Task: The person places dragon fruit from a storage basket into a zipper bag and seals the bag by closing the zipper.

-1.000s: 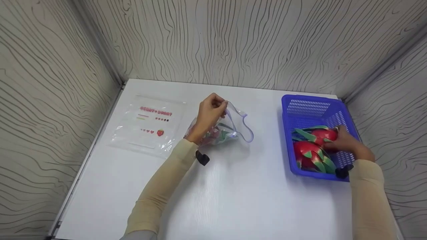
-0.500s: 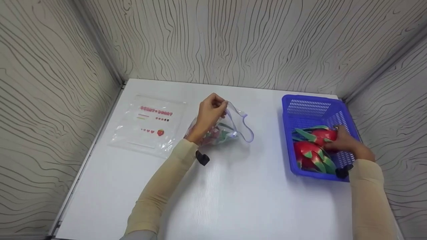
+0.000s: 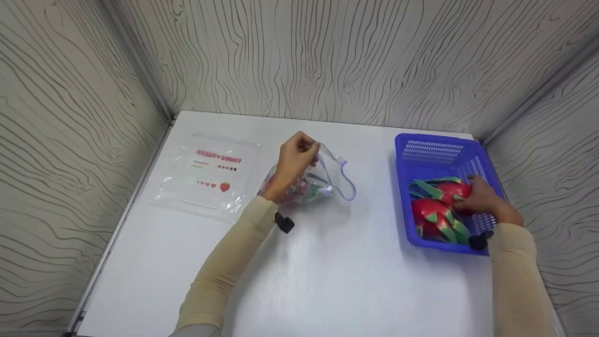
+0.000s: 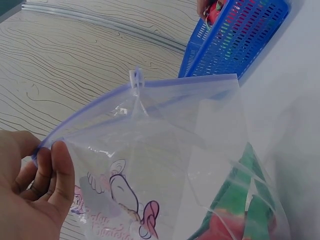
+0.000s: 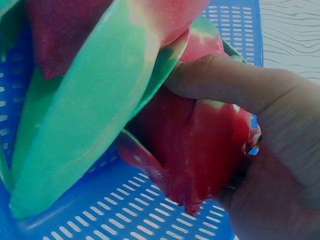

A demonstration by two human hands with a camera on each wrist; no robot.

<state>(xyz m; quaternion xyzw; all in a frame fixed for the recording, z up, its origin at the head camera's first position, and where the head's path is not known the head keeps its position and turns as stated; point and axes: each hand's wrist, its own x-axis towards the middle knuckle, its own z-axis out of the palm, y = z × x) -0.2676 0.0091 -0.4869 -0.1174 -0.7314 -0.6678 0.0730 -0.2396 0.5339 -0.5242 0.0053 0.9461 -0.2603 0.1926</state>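
Observation:
My left hand [image 3: 295, 160] pinches the edge of a clear zipper bag [image 4: 145, 145] with a lilac zip and a printed cartoon. The bag's mouth hangs open toward the right, and a red and green dragon fruit [image 4: 227, 222] shows inside it. Over at the right, my right hand [image 3: 484, 199] reaches into a blue plastic basket [image 3: 406, 220]. Its thumb and fingers are curled round a red dragon fruit [image 5: 195, 145] with green-tipped scales. Another dragon fruit [image 3: 433, 217] lies in the basket nearer the front.
A second clear zipper bag [image 3: 206, 175] with pink lettering and a strawberry print lies flat on the white table [image 3: 327, 276] at the left. Patterned panels [image 3: 299, 61] wall the table at the back and both sides.
The right hand and the dragon fruit it grips have shifted very slightly left. The left hand keeps the bag's edge in the same place.

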